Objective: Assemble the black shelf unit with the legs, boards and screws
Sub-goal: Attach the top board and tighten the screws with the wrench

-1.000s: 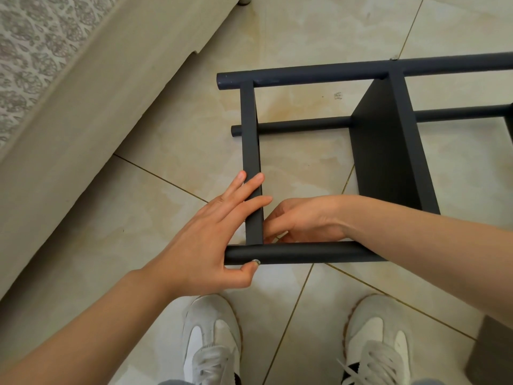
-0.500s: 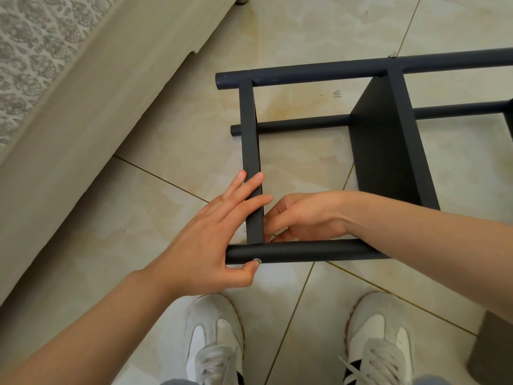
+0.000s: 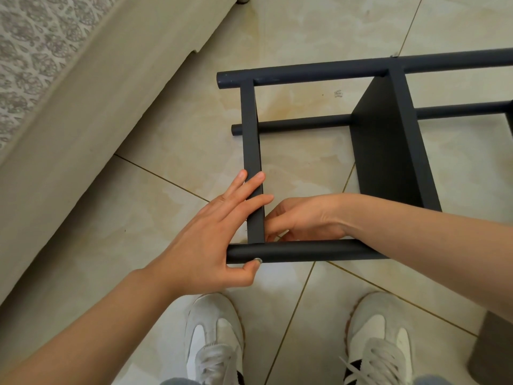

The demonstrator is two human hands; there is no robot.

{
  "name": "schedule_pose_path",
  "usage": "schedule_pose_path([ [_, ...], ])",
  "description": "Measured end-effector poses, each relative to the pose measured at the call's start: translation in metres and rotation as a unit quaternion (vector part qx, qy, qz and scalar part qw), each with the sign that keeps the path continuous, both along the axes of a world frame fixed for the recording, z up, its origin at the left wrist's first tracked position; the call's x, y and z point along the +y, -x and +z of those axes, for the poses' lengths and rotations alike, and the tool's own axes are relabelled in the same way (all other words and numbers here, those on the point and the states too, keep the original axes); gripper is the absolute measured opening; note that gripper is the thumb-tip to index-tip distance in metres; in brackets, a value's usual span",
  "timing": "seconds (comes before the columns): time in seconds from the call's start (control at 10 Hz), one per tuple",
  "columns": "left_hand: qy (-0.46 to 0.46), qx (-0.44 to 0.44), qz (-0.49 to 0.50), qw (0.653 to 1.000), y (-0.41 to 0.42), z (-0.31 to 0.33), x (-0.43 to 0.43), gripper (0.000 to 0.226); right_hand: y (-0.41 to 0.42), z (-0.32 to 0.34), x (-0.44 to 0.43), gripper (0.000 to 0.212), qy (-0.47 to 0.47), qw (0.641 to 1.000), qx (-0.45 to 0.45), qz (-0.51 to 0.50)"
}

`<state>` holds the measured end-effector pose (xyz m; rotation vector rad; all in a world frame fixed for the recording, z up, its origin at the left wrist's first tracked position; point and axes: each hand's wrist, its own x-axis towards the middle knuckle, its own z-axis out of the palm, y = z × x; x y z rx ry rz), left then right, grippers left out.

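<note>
The black shelf unit lies on its side on the tiled floor. Its near round leg (image 3: 319, 251) runs left to right in front of me. The end board (image 3: 251, 140) joins that leg to the far leg (image 3: 333, 70), and a middle board (image 3: 388, 151) stands further right. My left hand (image 3: 205, 237) lays straight fingers across the end board's edge, with its thumb on a silver screw head (image 3: 258, 259) in the near leg. My right hand (image 3: 305, 218) reaches inside the frame to the corner of board and leg. Its fingers curl down behind the leg, which hides what they touch.
A beige upholstered furniture base (image 3: 83, 134) runs diagonally along the left. My white shoes (image 3: 213, 334) (image 3: 380, 337) stand just below the near leg. A dark grey object (image 3: 494, 345) sits at the lower right edge. Another lower leg (image 3: 299, 125) lies on the floor.
</note>
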<state>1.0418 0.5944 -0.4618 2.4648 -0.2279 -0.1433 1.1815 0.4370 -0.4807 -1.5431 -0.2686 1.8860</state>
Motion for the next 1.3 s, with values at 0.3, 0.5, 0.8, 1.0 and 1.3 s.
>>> schedule_pose_path([
  [0.3,-0.002,0.000,-0.001,1.000,0.0005,-0.0001,-0.0001,0.084,-0.0009,0.0008,-0.0001,0.016,-0.003,1.000,0.010,-0.007],
  [0.5,-0.002,0.001,-0.001,1.000,0.0002,-0.0003,0.0005,0.085,-0.0014,0.0008,0.0006,0.021,-0.010,1.000,0.007,-0.021],
  [0.8,-0.006,0.000,-0.002,1.000,0.0002,-0.0006,0.0003,0.084,0.0014,0.0006,0.0021,0.022,-0.011,1.000,-0.021,0.001],
  [1.0,-0.002,0.000,-0.002,1.000,0.0005,-0.0007,0.0004,0.085,-0.0026,0.0033,-0.0012,0.018,-0.015,1.000,0.011,-0.011],
  [1.3,-0.001,-0.001,-0.001,1.000,0.0003,-0.0014,0.0004,0.084,0.0004,0.0018,0.0009,0.028,-0.015,1.000,-0.004,-0.014],
])
